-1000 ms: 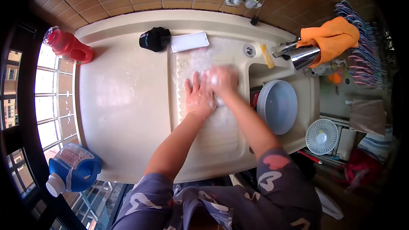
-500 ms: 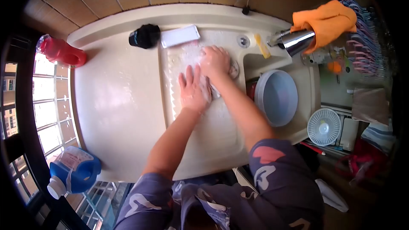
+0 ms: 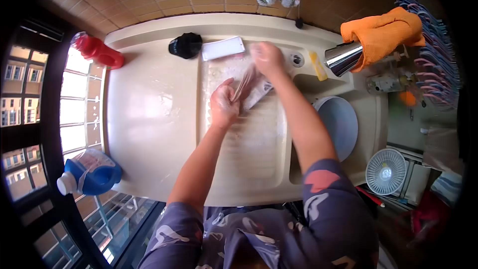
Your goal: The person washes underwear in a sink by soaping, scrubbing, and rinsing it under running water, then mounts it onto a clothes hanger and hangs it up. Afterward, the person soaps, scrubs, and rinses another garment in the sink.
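A wet, soapy piece of cloth (image 3: 247, 83), pale with a dark mark on its lower part, is pulled up between my hands over the ribbed side of the sink counter (image 3: 249, 154). My left hand (image 3: 222, 105) is closed round its lower left end. Further up and right, my right hand (image 3: 268, 60) is closed at the upper end, slightly blurred. Folds in the cloth hide its exact kind. Beyond the hands lie a white rectangular object (image 3: 223, 49) and a black bunched item (image 3: 185, 45).
A grey basin (image 3: 341, 124) sits in the sink at right. Near the drain lies a yellow strip-like object (image 3: 317, 66); a metal cylinder (image 3: 343, 59) carries an orange cloth (image 3: 383, 35). At left stand a red bottle (image 3: 99, 52) and a blue jug (image 3: 97, 174).
Both hands were pressed on the cloth against the ribbed surface. Now they have lifted it and it stretches between them, the right hand farther up. The head view has shifted slightly.
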Demonstrator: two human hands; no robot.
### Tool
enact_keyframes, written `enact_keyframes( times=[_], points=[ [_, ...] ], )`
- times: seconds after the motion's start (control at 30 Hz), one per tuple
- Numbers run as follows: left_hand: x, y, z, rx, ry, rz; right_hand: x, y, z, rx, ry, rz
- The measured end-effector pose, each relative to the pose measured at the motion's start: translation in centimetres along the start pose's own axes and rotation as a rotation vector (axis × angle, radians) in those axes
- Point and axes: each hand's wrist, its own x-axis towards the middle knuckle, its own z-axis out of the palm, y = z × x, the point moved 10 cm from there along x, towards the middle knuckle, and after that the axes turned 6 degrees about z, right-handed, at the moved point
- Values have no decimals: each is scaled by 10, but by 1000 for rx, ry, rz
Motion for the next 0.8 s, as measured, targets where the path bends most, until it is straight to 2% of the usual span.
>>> enact_keyframes(
  times=[0.03, 0.1, 0.13, 0.17, 0.23, 0.27, 0.33, 0.4, 0.43, 0.5, 0.53, 0.57, 0.63, 0.67, 0.73, 0.8],
  points=[
    [-5, -17, -11, -145, 63, -70, -17, -7, -22, 42, 45, -122],
    [-14, 61, -46, 325, 109, 375, -87, -9, -53, -72, 115, -251],
    [-31, 62, -42, 463, 2, 363, -124, -6, -62, 44, 143, -242],
    [-49, 54, -29, 465, -131, 336, -162, -2, -66, 163, 172, -227],
    [-73, 47, 3, 659, -320, 153, -202, -21, -41, -23, 200, -168],
    [-67, 50, 17, 662, -317, 155, -191, -13, -21, -107, 214, -152],
    [-53, 42, 39, 824, -327, 92, -125, -16, -18, -215, 291, 67],
    [-38, 36, 51, 844, -339, 91, -71, -8, 11, -140, 230, 22],
    [-43, 31, 54, 860, -368, 78, -88, -1, 16, -145, 213, 52],
    [-46, 31, 57, 925, -406, 121, -105, -10, 26, 2, 68, -80],
    [-46, 30, 56, 892, -391, 137, -129, -3, 3, 221, 186, 25],
    [-45, 30, 56, 855, -377, 150, -157, 1, -9, 213, 204, 40],
    [-47, 37, 56, 825, -379, 170, -196, 11, -1, 201, -40, 110],
    [-46, 39, 55, 800, -364, 174, -189, 12, 3, 200, -32, 125],
    [-45, 36, 56, 820, -349, 193, -149, -21, -14, -15, 232, -69],
    [-42, 37, 54, 826, -329, 179, -98, -2, 6, -121, 216, -12]
  ],
)
